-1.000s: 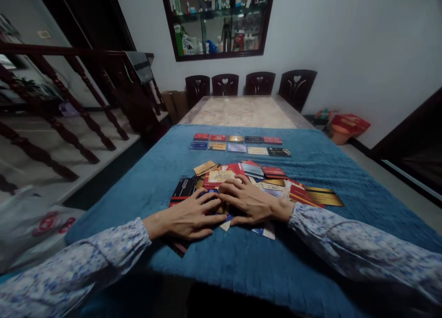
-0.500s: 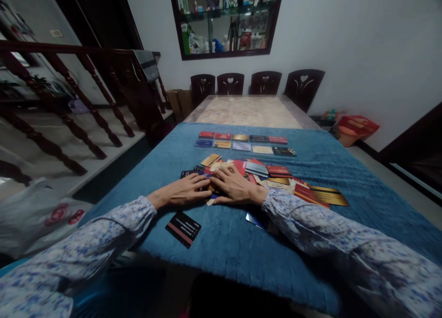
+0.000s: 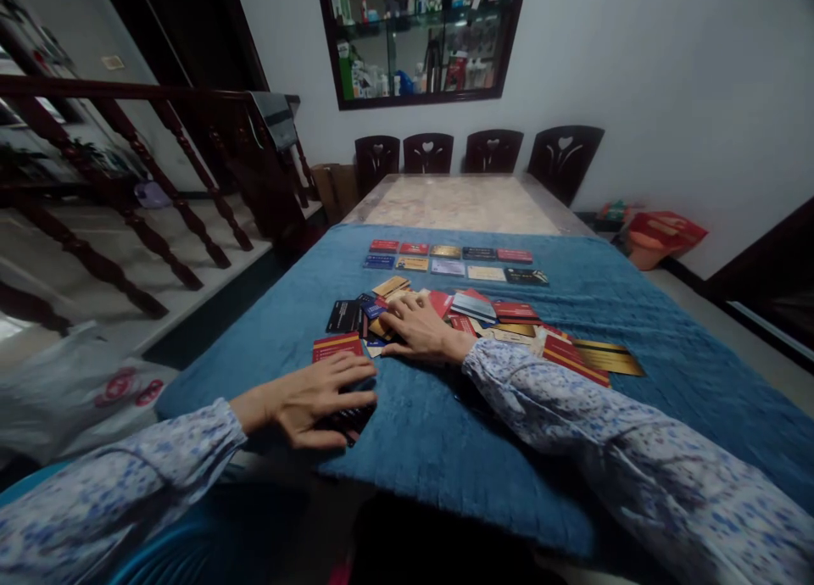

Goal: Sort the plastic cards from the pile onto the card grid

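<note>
My left hand [image 3: 318, 396] lies with fingers spread over a black card [image 3: 356, 421] near the front edge of the cloth, hiding much of it. Just beyond those fingers is a red card with gold stripes [image 3: 337, 346]. My right hand [image 3: 420, 329] rests, fingers apart, on the left part of a loose pile of cards, covering some of them. A black card [image 3: 343, 316] lies flat at the pile's left side. To the right, the pile holds a silver-blue card [image 3: 474, 306], red cards [image 3: 516, 312] and a gold card [image 3: 610, 358].
Two rows of cards [image 3: 448, 267] lie farther back on the blue cloth [image 3: 432, 449]. Bare marble tabletop [image 3: 458, 202] extends behind, with chairs [image 3: 429, 153] at its far end. A plastic bag [image 3: 120, 390] stands at left, near a wooden railing [image 3: 127, 93].
My left hand has moved left and toward me, from the pile onto the black card. A red striped card now shows left of the pile. My right hand has shifted slightly left.
</note>
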`<action>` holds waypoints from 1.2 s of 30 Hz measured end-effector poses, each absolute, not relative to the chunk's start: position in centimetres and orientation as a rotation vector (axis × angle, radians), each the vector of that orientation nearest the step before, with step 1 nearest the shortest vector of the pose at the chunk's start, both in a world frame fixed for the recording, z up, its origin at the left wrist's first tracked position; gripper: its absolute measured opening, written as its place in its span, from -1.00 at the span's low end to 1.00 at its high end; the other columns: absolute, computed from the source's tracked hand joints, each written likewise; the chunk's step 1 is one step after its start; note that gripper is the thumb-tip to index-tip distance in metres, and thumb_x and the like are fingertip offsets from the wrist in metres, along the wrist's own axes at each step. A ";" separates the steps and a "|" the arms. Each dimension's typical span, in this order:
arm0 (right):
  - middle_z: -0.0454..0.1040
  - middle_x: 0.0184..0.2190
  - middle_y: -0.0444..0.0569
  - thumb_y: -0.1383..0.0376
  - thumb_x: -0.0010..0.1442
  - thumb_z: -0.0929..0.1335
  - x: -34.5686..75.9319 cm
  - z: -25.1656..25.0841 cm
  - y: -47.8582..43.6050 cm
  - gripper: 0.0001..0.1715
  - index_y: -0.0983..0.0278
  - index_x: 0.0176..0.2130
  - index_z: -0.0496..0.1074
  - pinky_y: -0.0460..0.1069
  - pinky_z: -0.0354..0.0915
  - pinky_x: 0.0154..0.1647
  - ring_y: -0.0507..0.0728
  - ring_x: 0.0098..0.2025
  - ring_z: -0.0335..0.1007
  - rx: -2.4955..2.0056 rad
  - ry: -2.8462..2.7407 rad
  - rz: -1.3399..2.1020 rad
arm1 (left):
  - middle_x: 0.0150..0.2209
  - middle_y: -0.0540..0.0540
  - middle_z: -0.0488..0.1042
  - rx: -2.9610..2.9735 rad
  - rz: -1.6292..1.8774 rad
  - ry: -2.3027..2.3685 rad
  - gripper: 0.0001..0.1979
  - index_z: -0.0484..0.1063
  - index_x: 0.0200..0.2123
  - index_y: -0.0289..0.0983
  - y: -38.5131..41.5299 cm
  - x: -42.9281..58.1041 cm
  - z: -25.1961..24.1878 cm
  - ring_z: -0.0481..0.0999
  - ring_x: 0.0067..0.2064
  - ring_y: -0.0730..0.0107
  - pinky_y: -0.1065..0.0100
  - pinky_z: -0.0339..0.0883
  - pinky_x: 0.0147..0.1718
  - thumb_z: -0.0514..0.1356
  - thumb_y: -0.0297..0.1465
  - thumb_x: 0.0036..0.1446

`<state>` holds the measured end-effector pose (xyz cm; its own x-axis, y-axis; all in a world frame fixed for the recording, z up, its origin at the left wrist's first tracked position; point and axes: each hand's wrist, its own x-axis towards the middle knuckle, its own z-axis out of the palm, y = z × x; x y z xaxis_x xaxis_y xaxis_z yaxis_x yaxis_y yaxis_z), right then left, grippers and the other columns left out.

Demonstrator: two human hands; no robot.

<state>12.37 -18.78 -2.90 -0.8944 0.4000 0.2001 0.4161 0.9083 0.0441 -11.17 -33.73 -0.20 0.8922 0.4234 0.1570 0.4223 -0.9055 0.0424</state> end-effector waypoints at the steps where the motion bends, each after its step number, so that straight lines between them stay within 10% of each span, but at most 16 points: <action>1: 0.36 0.20 0.28 -0.28 0.35 0.22 12.5 -3.0 -18.8 -0.19 0.26 0.21 0.40 0.31 0.09 0.14 0.42 0.18 0.16 -0.621 -2.876 -0.125 | 0.22 -0.42 0.43 3.050 0.233 0.668 -0.47 0.38 0.24 -0.26 -34.2 -11.0 -0.2 0.42 0.24 -0.15 -0.13 0.36 0.21 0.18 -0.14 0.29; 16: 0.33 0.28 0.28 -0.21 0.41 0.20 16.9 -3.0 -17.5 -0.18 0.20 0.40 0.26 0.30 0.20 0.14 0.41 0.24 0.17 -0.698 -2.886 0.010 | -0.44 -0.08 0.51 3.380 0.591 0.709 -0.87 0.46 -0.19 -0.29 -30.8 -9.8 -1.2 0.51 -0.40 0.35 0.29 0.50 -0.29 0.11 -0.47 0.41; 36: 0.45 0.21 0.15 0.22 0.46 0.18 15.0 -0.9 -14.9 -0.54 0.14 0.22 0.45 0.23 0.26 0.02 0.35 0.16 0.27 -1.010 -2.857 0.149 | -0.22 -0.23 0.58 3.061 0.567 1.485 -0.64 0.54 -0.18 -0.32 -19.5 -6.6 -2.3 0.58 -0.20 0.24 0.24 0.49 -0.15 -0.03 -0.33 0.47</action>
<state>15.00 -14.86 -0.85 -0.7732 0.6305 0.0682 0.6200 0.7741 -0.1279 -6.59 -19.46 -2.28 0.5852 0.6965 0.4152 0.7961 -0.5908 -0.1310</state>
